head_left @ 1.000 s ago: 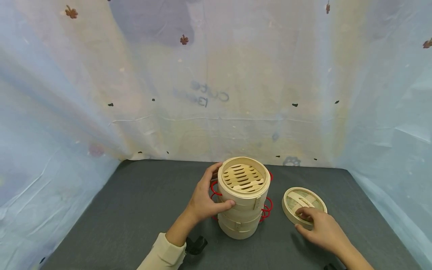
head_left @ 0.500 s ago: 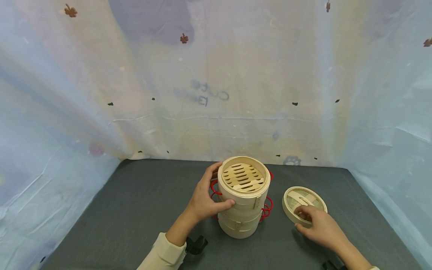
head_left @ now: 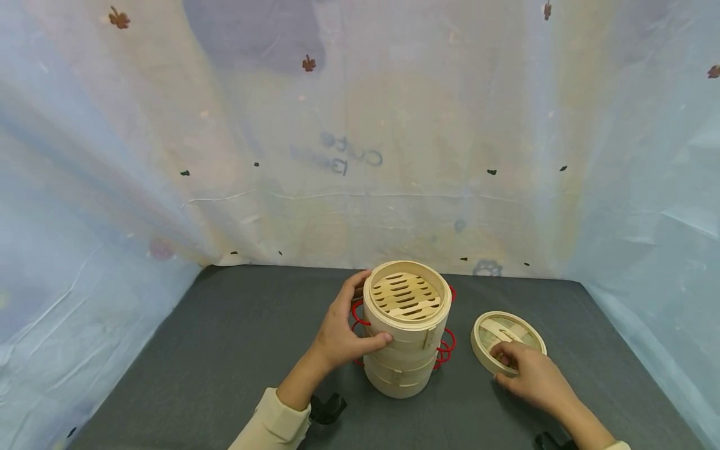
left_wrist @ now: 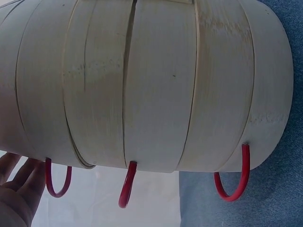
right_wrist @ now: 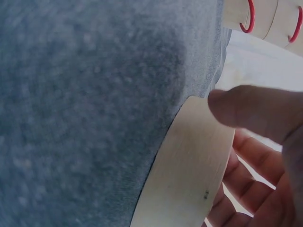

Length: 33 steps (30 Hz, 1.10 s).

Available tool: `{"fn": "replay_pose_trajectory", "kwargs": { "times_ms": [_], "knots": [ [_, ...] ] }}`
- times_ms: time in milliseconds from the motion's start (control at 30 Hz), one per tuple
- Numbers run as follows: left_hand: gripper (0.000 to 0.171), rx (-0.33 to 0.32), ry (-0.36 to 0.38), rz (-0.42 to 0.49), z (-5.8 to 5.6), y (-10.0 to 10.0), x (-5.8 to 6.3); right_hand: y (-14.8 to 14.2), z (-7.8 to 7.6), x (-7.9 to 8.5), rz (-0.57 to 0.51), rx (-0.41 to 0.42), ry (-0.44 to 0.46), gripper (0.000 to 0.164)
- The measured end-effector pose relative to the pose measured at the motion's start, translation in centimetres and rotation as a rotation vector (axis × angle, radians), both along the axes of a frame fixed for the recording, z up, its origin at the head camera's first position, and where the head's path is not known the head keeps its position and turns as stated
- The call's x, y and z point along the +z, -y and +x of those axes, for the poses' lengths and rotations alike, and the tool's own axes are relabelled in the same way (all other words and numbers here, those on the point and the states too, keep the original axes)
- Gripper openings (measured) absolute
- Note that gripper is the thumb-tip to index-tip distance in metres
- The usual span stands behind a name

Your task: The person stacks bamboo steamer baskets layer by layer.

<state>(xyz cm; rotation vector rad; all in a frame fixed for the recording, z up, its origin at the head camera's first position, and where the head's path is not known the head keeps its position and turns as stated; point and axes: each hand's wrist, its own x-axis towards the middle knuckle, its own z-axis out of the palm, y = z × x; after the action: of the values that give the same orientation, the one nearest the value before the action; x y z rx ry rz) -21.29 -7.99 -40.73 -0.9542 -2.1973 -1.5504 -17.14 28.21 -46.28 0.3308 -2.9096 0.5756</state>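
A stack of bamboo steamer baskets (head_left: 399, 359) stands upright in the middle of the table, its slatted top tier uncovered. My left hand (head_left: 343, 334) grips the upper part of the stack from the left, thumb across the front and fingers round the back. Red loop handles (left_wrist: 240, 182) stick out from its sides. To the right, the round bamboo steamer lid (head_left: 480, 350) lies on the table. My right hand (head_left: 534, 378) holds its near edge, with the fingers bent over the top and the thumb at the side wall, as the right wrist view also shows.
The dark grey cloth-covered table (head_left: 242, 331) ends at a pale patterned curtain (head_left: 405, 137) behind it, with more curtain on both sides. A black strap piece (head_left: 328, 409) shows below the left wrist, and another (head_left: 554, 442) below the right.
My right hand has shifted very slightly at the lid, its thumb coming closer to the side wall. My left hand and the stack stay where they were.
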Motion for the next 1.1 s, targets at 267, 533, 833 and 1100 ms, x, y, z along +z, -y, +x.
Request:
{"fn": "replay_pose_trajectory", "kwargs": {
  "times_ms": [267,533,833,1100],
  "knots": [
    [0.095,-0.005,-0.004,0.008,-0.06,-0.02,-0.04,-0.14,-0.31,-0.09,-0.018,0.02,-0.016,0.034],
    [0.095,-0.011,-0.006,0.011,-0.01,-0.03,0.04,-0.22,-0.38,-0.07,-0.018,0.027,-0.015,0.033],
    [0.095,-0.014,0.006,0.01,-0.05,-0.15,0.07,-0.25,-0.16,0.52,-0.008,0.006,-0.015,0.032],
    [0.095,-0.012,0.018,0.012,-0.01,-0.21,0.02,-0.63,-0.26,0.71,0.016,-0.022,-0.069,0.031]
  ]
}}
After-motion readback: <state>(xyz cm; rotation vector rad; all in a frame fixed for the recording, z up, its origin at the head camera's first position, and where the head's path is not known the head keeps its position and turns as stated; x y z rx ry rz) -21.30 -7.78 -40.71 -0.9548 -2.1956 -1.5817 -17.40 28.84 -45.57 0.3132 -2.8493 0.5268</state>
